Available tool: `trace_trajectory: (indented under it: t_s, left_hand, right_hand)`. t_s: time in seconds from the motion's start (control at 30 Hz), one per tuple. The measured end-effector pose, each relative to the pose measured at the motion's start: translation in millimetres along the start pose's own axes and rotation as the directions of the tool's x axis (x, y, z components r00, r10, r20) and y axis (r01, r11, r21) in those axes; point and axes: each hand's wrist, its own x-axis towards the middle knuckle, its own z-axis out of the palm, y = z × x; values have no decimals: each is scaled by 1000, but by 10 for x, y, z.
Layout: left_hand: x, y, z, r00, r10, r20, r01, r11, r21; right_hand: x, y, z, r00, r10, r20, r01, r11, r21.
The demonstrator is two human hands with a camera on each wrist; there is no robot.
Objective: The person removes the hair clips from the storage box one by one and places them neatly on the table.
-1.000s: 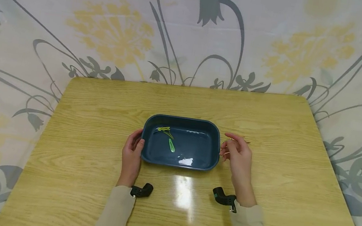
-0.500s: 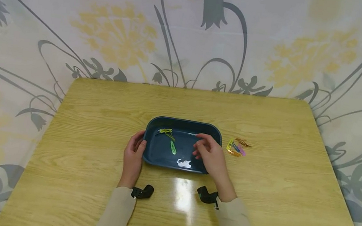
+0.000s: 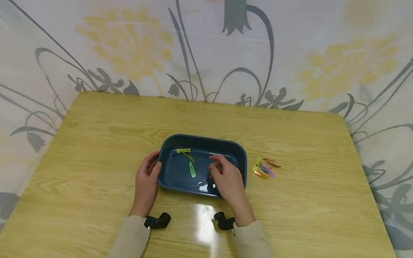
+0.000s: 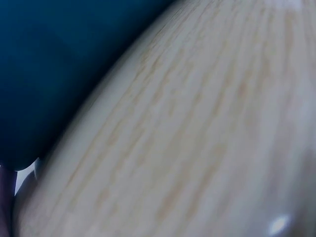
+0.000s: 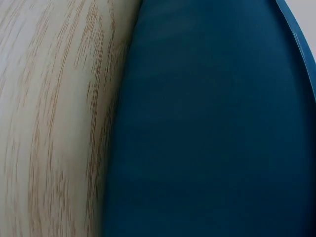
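Note:
A dark blue rectangular dish point(image 3: 199, 190) stands on the wooden table. My left hand point(image 3: 146, 184) holds its left side, thumb at the rim and fingers along the outer wall. My right hand point(image 3: 228, 180) is over the right half of the dish, fingers loosely bent, with nothing visible between them. Inside lies a green snap hair clip point(image 3: 192, 170), left of my right fingertips. Yellow hair clips point(image 3: 183, 151) lie near the dish's back left corner. The right wrist view is filled mostly by the dish's outer wall point(image 5: 207, 123).
Right of the dish, a small pile of hair clips lies on the table point(image 3: 312, 196): a yellow clip point(image 3: 256, 165), a purple clip point(image 3: 271, 173), an orange clip point(image 3: 261, 175), a blue one and brown ones. A flower-patterned cloth point(image 3: 202, 49) hangs behind the table.
My right hand has moved left from beside the clip pile to over the dish, uncovering the pile. My left hand stays at the dish's left side. The head view has shifted slightly.

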Motion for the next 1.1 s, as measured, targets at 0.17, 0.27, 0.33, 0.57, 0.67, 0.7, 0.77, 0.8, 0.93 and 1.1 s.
trace_trajectory:
  t_s: [0.17,0.27,0.33,0.57,0.67,0.7,0.77,0.8,0.93,1.1]
  left_hand:
    - [39,-113,-20,1000,15,-9,-15,1000,-10]
    - [48,-124,-24,1000,18,-8,-18,999,-30]
    - [50,-116,-27,1000,11,-7,-12,999,-48]
    - [1,49,-16,1000,-26,17,27,998,-49]
    - [-33,137,0,1000,-28,14,29,999,-23]
    - [-39,156,6,999,-29,14,30,999,-15]
    - [-43,167,9,1000,-26,15,27,1000,-16]
    - [-43,173,10,1000,-27,15,27,1000,-12]
    - [-37,171,4,1000,-21,16,22,1000,-22]
    - [-37,160,-4,1000,-18,21,18,999,-42]
  right_hand:
    - [-15,-30,31,1000,-20,-23,20,1000,11]
    - [-21,-64,49,999,-27,-40,28,999,35]
    - [-21,-91,66,999,-26,-32,28,999,45]
    - [26,-196,170,1000,2,9,-3,997,73]
    - [54,-223,223,999,27,37,-29,998,59]
    - [64,-229,240,998,34,48,-36,998,44]
    - [82,-242,266,996,51,74,-51,999,4]
    - [92,-249,276,994,56,93,-55,998,-15]
    - [135,-278,307,978,86,188,-76,995,-58]
    - [193,-298,335,944,133,300,-114,990,-81]
